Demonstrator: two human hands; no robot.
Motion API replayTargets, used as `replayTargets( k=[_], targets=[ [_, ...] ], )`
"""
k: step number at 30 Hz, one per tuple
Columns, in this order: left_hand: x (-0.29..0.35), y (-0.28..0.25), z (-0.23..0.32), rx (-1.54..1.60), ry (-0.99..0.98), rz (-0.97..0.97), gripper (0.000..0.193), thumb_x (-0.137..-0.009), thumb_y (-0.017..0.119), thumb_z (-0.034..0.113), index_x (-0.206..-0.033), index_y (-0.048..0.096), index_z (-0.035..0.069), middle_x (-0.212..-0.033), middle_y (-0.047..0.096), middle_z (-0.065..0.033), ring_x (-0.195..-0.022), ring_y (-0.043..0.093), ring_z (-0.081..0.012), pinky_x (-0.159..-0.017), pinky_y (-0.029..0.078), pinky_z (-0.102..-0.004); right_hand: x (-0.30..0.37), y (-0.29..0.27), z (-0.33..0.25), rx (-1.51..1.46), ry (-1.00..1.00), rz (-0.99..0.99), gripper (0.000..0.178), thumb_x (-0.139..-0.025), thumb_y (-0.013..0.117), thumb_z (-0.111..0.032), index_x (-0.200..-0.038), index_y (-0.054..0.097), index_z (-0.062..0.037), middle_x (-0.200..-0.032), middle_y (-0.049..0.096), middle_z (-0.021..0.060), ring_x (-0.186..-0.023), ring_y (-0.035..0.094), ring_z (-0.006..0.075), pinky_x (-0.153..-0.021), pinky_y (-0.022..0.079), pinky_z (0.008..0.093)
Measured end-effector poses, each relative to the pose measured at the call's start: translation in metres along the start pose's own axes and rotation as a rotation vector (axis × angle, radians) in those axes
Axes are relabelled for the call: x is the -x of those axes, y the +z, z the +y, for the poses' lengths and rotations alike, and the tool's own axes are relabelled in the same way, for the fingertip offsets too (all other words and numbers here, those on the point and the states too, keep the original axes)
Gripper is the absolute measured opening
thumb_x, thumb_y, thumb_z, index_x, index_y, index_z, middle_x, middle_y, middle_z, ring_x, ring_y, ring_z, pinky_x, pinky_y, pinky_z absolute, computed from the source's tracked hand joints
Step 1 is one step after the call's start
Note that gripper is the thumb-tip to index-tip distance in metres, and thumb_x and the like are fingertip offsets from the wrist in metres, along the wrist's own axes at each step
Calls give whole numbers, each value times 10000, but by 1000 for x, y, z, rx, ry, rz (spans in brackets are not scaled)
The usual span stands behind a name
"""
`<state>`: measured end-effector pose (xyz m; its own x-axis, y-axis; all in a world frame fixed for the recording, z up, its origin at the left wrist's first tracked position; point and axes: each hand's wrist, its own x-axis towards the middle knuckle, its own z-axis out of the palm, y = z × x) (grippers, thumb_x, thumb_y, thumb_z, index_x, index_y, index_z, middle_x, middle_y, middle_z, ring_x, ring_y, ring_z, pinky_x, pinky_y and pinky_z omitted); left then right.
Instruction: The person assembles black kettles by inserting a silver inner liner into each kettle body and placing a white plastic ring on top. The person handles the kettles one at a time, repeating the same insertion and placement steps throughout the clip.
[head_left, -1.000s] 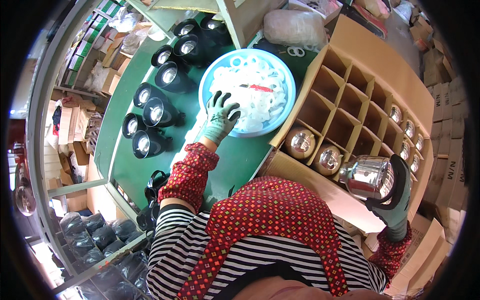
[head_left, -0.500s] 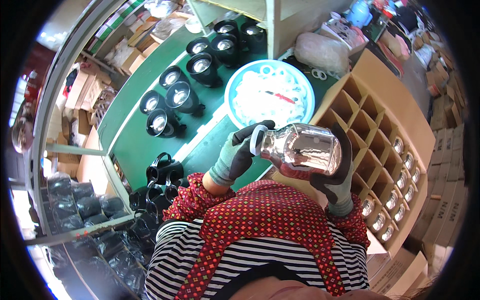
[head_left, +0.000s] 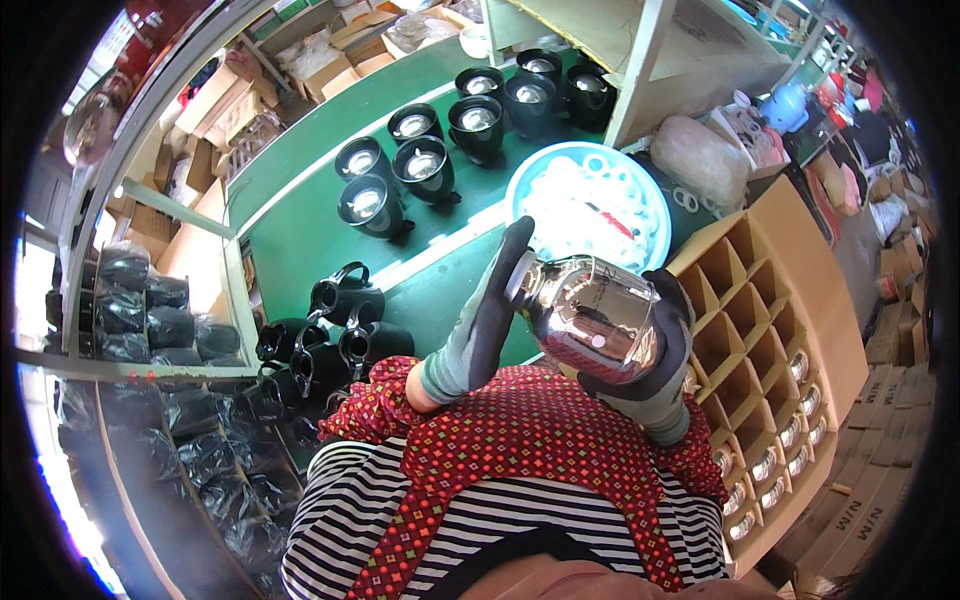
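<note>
A silvery glass flask liner (head_left: 590, 318) lies on its side before my chest, its neck pointing left and a white ring (head_left: 519, 275) around the neck. My right hand (head_left: 660, 365), in a grey and black glove, is wrapped round the liner's rounded base. Against the ring rests the palm of my left hand (head_left: 478, 325), gloved alike, its fingers stretched out straight and pointing up. Beyond the liner stands a light blue basin (head_left: 513, 197) full of white rings (head_left: 560, 225), with a red-handled tool (head_left: 612, 221) on top.
Several black flask bodies (head_left: 425, 170) holding silvery liners stand on the green table (head_left: 300, 225). Black handled cups (head_left: 345, 295) lie at its near left. A divided carton (head_left: 815, 290) with liners in some cells stands right. Bagged black items (head_left: 215, 435) fill the lower left.
My left hand has gone from gripping the ring with bent fingers to lying straight against it. The liner's neck sits closer to the ring. The whole view has shifted.
</note>
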<state>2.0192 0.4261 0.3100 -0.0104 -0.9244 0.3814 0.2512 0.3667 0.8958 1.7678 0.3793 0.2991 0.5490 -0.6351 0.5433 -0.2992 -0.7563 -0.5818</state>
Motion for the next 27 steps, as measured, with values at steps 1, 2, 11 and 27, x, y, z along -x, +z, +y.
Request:
replayTargets(
  k=[1,2,11,27],
  targets=[
    [3,-2,-1,-106,68,4,684,-1137,435,258,-1662,112,-39,-1740,183,-155,-1593,216,-263,-1268,236,-380,1,2,1,-20,40,-37,1197,-681,991,-346,-1572,282,23,-1565,389,265,-1429,467,406,-1161,445,498],
    [6,-1,-3,-68,174,23,626,-1141,419,209,-1659,167,-37,-1712,264,-186,-1542,331,-252,-1239,292,-396,1,7,-1,-120,78,28,1210,-684,991,-345,-1579,265,26,-1563,389,260,-1426,470,400,-1164,442,490],
    [29,-18,7,-276,-81,274,547,-1136,431,196,-1621,312,-26,-1382,635,-145,-1065,583,-197,-1027,451,-337,-5,52,-2,-416,209,114,1245,-706,975,-289,-1621,183,5,-1541,363,191,-1393,485,331,-1115,481,446],
    [60,-99,-4,-287,-43,279,881,-1066,536,506,-1681,126,27,-1723,219,-216,-1587,247,-310,-1274,194,-446,4,88,20,-920,545,-86,546,-1040,561,-216,-1517,413,5,-1470,527,171,-1327,562,302,-1090,486,416]
  ],
)
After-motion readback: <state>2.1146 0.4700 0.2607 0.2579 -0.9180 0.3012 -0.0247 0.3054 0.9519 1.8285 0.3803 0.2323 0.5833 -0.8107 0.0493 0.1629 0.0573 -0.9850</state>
